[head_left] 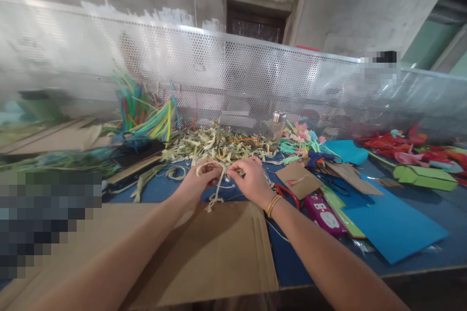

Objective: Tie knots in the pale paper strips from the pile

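Note:
Between my hands is a thin pale fibre strip (pixel 219 188), its lower end hanging in a small tangle over the cardboard sheet (pixel 233 252). My left hand (pixel 204 177) is closed on the strip, part of which loops up over the fingers. Thumb and forefinger of my right hand (pixel 248 175) are pinched at the strip's upper part, with a bracelet (pixel 273 205) at that wrist. Just beyond both hands lies a heap of dry, pale-green curled strips (pixel 215 143). The exact grip at the fingertips is too small to make out.
A perforated metal screen (pixel 219 68) runs behind the table. Bundled coloured pipe cleaners (pixel 160 121) stand back left. On the right are red-handled scissors (pixel 288 193), a purple device (pixel 324 216), blue paper (pixel 394 223) and a green folded paper piece (pixel 425 177). A bottle (pixel 278 124) stands behind the heap.

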Tool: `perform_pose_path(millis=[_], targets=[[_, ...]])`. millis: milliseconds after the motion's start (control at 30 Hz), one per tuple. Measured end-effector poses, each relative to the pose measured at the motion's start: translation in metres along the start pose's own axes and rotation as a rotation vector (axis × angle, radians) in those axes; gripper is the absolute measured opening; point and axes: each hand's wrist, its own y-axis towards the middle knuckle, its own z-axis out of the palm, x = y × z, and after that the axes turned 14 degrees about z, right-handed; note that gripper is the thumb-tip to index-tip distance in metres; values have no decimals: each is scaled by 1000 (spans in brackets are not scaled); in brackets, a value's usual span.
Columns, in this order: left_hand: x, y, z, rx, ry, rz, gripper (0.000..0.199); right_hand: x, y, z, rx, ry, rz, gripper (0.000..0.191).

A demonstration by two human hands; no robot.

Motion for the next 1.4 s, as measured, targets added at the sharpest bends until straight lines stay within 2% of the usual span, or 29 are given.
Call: perform_pose_path(millis=[133,333,433,533,633,733,833,1033,1233,1400], targets=[[2,0,1,41,-27,14,18,0,-1,2,-4,0,-10,14],[3,1,1,6,62,0,19,-2,-2,5,-62,12,20,12],[-1,1,1,34,207,68,16,-2,-2,6,-100,17,43,12],[-5,1,0,63,251,119,16,-1,-1,5,-106,13,48,11],[-7,3,-2,66,309,201,18,1,-2,3,-71,-13,32,11],[-6,5,-4,75,444,307,13,3,-3,1,-30,-40,1,12],[-5,6,-8,65,463,352,10,3,-3,1,-7,-15,-4,12],[-8,7,-11,171,363,267,16,-1,-2,7,11,57,40,13],[-4,4,-5,194,293,123,25,-5,-1,10,39,129,110,14],[-4,1,-1,190,157,96,25,-5,-1,10,55,292,209,15]])
